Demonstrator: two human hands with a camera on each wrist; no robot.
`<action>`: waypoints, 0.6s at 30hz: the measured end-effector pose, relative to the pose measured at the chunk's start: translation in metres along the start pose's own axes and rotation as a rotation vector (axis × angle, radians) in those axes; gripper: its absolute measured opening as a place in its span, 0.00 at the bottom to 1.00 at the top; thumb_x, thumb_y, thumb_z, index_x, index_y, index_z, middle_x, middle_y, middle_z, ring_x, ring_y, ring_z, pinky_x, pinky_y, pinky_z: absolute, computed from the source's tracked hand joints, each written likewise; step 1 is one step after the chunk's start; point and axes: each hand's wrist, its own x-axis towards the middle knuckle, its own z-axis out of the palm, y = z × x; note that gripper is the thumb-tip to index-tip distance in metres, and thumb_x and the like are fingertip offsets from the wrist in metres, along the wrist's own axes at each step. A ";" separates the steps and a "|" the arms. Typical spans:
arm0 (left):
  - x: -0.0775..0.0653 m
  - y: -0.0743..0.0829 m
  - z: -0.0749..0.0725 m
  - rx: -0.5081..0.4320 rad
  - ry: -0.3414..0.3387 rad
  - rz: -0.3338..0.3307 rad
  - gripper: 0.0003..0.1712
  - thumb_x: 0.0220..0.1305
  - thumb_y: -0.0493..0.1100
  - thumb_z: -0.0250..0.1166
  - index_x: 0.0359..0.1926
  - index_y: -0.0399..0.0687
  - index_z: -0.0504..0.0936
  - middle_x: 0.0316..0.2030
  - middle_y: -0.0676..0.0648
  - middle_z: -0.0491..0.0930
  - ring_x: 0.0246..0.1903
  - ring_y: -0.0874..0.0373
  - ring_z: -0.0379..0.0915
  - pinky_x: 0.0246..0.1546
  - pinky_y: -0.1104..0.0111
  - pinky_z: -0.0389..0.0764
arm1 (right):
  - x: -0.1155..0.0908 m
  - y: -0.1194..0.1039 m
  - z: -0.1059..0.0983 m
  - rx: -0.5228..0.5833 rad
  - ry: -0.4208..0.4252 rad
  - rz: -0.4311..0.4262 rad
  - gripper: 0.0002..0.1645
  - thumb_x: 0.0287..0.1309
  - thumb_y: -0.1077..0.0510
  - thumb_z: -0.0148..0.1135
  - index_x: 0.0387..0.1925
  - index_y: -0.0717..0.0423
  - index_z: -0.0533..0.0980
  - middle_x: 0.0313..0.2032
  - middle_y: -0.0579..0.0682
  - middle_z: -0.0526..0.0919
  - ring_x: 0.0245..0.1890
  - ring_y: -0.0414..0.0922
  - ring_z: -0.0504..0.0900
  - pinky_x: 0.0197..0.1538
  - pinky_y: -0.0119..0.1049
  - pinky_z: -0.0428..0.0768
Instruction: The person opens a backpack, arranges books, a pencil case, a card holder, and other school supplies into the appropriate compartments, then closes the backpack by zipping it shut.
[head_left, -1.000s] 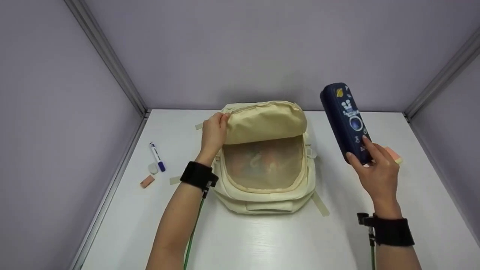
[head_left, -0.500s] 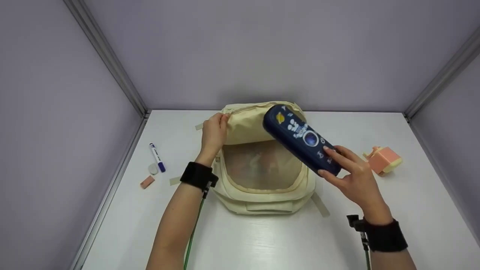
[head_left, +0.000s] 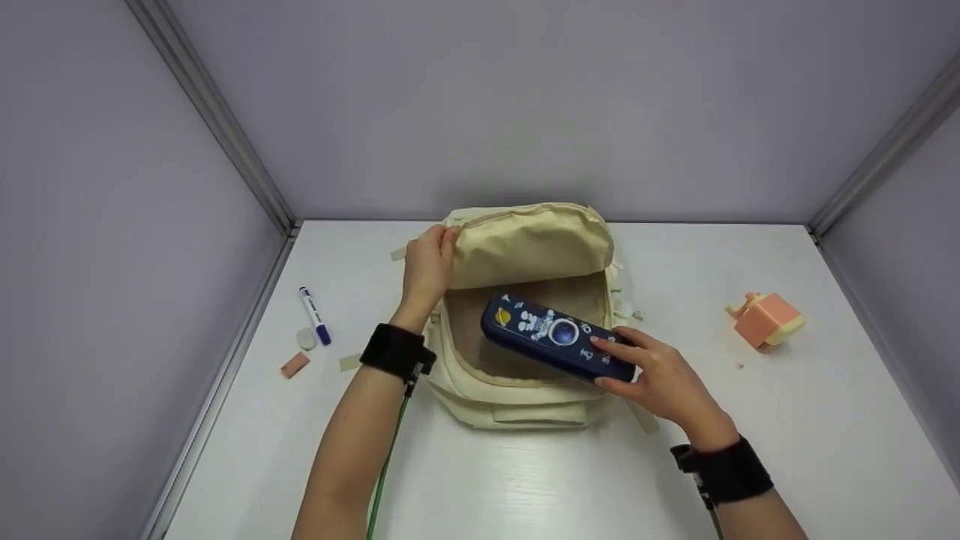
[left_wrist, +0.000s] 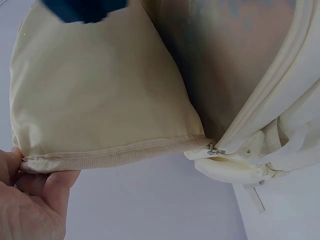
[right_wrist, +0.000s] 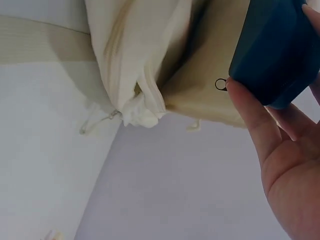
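A cream backpack (head_left: pixel 465 409) lies on the white table with its front flap (head_left: pixel 536 244) folded up and its inside showing. My left hand (head_left: pixel 429 266) pinches the flap's zip edge at the left; the left wrist view shows thumb and fingers on that edge (left_wrist: pixel 115 159). In my right hand (head_left: pixel 660 375) is a navy pencil case (head_left: pixel 555 337) with an astronaut and planet print, gripped at its right end between thumb and fingers. The case slants across the backpack's opening (head_left: pixel 465 330), its far end over the inside. Part of the opening is hidden beneath it.
On the left of the table are a blue-and-white marker (head_left: pixel 314 315), a small whitish oval piece (head_left: pixel 306 339) and a small orange-brown block (head_left: pixel 295 364). An orange and yellow box-like object (head_left: pixel 766 321) stands at the right. Grey walls (head_left: pixel 480 105) enclose the table.
My right hand has carried the pencil case from the right, leftward and down over the backpack's opening, turning it flatter. The orange object came into full view. My left hand stays on the flap.
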 end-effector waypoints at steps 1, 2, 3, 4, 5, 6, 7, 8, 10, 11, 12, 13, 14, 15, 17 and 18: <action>0.000 0.000 0.000 0.000 -0.001 0.000 0.15 0.74 0.42 0.56 0.38 0.34 0.83 0.24 0.46 0.77 0.24 0.54 0.70 0.31 0.59 0.74 | 0.001 0.000 0.004 -0.019 -0.009 0.010 0.33 0.51 0.47 0.76 0.60 0.45 0.79 0.59 0.63 0.74 0.52 0.61 0.78 0.47 0.54 0.80; 0.000 0.000 0.000 -0.002 -0.003 -0.001 0.15 0.74 0.42 0.56 0.38 0.34 0.83 0.24 0.46 0.77 0.24 0.54 0.70 0.30 0.60 0.74 | 0.002 0.001 0.009 -0.039 -0.011 0.019 0.33 0.51 0.47 0.76 0.60 0.45 0.79 0.59 0.63 0.74 0.52 0.61 0.78 0.48 0.55 0.79; 0.000 0.000 0.000 -0.003 -0.003 -0.001 0.15 0.74 0.43 0.56 0.38 0.35 0.83 0.23 0.46 0.76 0.24 0.54 0.69 0.30 0.60 0.74 | 0.004 0.002 0.013 -0.057 -0.007 0.024 0.33 0.50 0.46 0.76 0.60 0.45 0.79 0.58 0.63 0.75 0.52 0.61 0.78 0.48 0.55 0.79; 0.000 0.000 0.000 -0.006 -0.002 0.000 0.16 0.74 0.43 0.56 0.38 0.35 0.83 0.23 0.46 0.76 0.24 0.55 0.69 0.30 0.60 0.73 | 0.005 0.002 0.017 -0.069 0.004 0.029 0.34 0.49 0.46 0.76 0.59 0.46 0.79 0.58 0.64 0.75 0.52 0.62 0.78 0.48 0.56 0.78; 0.000 0.000 -0.001 -0.009 0.000 0.002 0.16 0.74 0.43 0.56 0.37 0.35 0.83 0.23 0.47 0.76 0.24 0.55 0.69 0.29 0.61 0.73 | 0.007 0.004 0.022 -0.079 0.019 0.036 0.34 0.49 0.45 0.77 0.59 0.46 0.80 0.57 0.64 0.75 0.52 0.62 0.78 0.48 0.56 0.78; -0.001 0.000 -0.001 -0.012 0.002 0.005 0.16 0.74 0.43 0.56 0.37 0.34 0.83 0.23 0.47 0.76 0.24 0.55 0.68 0.29 0.61 0.73 | 0.008 0.005 0.027 -0.086 0.036 0.040 0.34 0.48 0.45 0.77 0.59 0.46 0.80 0.57 0.64 0.75 0.52 0.62 0.78 0.49 0.56 0.78; -0.001 0.000 -0.001 -0.017 0.004 0.008 0.16 0.74 0.43 0.56 0.38 0.34 0.83 0.23 0.47 0.75 0.23 0.55 0.68 0.28 0.61 0.72 | 0.009 0.007 0.032 -0.090 0.049 0.045 0.35 0.48 0.44 0.77 0.59 0.46 0.80 0.57 0.64 0.75 0.52 0.62 0.78 0.49 0.55 0.78; -0.002 0.000 -0.001 -0.020 0.004 0.011 0.16 0.74 0.43 0.56 0.38 0.34 0.83 0.23 0.47 0.75 0.23 0.55 0.68 0.28 0.62 0.72 | 0.010 0.008 0.036 -0.093 0.060 0.049 0.36 0.47 0.43 0.77 0.59 0.46 0.79 0.57 0.64 0.75 0.53 0.61 0.77 0.49 0.55 0.78; -0.003 0.000 -0.001 -0.027 0.004 0.018 0.16 0.74 0.43 0.56 0.38 0.34 0.83 0.22 0.47 0.75 0.23 0.56 0.67 0.27 0.62 0.71 | 0.009 0.012 0.043 -0.081 0.062 0.059 0.38 0.47 0.42 0.77 0.61 0.46 0.78 0.58 0.63 0.73 0.54 0.61 0.76 0.50 0.54 0.77; -0.004 -0.001 0.000 -0.029 0.004 0.023 0.16 0.74 0.42 0.56 0.38 0.34 0.83 0.22 0.47 0.75 0.23 0.56 0.67 0.27 0.63 0.71 | 0.008 0.014 0.045 -0.069 0.051 0.064 0.39 0.48 0.42 0.76 0.62 0.45 0.77 0.59 0.63 0.72 0.55 0.60 0.75 0.51 0.54 0.77; -0.004 -0.001 0.000 -0.031 0.005 0.028 0.15 0.74 0.42 0.56 0.38 0.34 0.83 0.22 0.48 0.74 0.22 0.56 0.67 0.27 0.63 0.71 | 0.007 0.015 0.046 -0.053 0.031 0.068 0.39 0.49 0.42 0.75 0.63 0.45 0.76 0.60 0.62 0.71 0.56 0.60 0.75 0.51 0.53 0.76; -0.005 -0.001 0.000 -0.033 0.005 0.033 0.15 0.74 0.42 0.56 0.38 0.34 0.83 0.22 0.48 0.74 0.22 0.56 0.67 0.27 0.63 0.71 | 0.005 0.016 0.046 -0.033 0.005 0.070 0.40 0.49 0.42 0.75 0.64 0.45 0.75 0.62 0.61 0.69 0.58 0.60 0.73 0.52 0.54 0.76; -0.005 -0.001 0.000 -0.032 0.009 0.038 0.15 0.74 0.42 0.56 0.37 0.34 0.83 0.22 0.48 0.74 0.22 0.56 0.67 0.27 0.63 0.70 | 0.004 0.017 0.045 -0.010 -0.022 0.070 0.40 0.50 0.43 0.75 0.65 0.44 0.74 0.63 0.61 0.68 0.59 0.60 0.72 0.53 0.54 0.75; -0.005 -0.001 0.000 -0.032 0.013 0.044 0.15 0.74 0.41 0.56 0.37 0.34 0.83 0.22 0.48 0.73 0.22 0.56 0.67 0.26 0.63 0.70 | 0.003 0.017 0.044 0.018 -0.049 0.067 0.40 0.51 0.44 0.75 0.66 0.43 0.73 0.64 0.60 0.66 0.60 0.59 0.71 0.54 0.54 0.75; -0.005 -0.001 0.000 -0.034 0.021 0.054 0.14 0.73 0.41 0.57 0.37 0.33 0.83 0.22 0.48 0.74 0.22 0.56 0.67 0.27 0.62 0.70 | 0.002 0.018 0.041 0.067 -0.097 0.052 0.40 0.53 0.47 0.75 0.67 0.42 0.71 0.66 0.59 0.64 0.62 0.58 0.68 0.56 0.54 0.73; -0.005 -0.001 0.000 -0.034 0.025 0.056 0.14 0.73 0.41 0.57 0.37 0.33 0.83 0.22 0.48 0.74 0.22 0.56 0.67 0.26 0.62 0.70 | 0.002 0.019 0.040 0.086 -0.117 0.046 0.40 0.54 0.48 0.74 0.68 0.42 0.71 0.67 0.58 0.64 0.63 0.57 0.67 0.57 0.53 0.72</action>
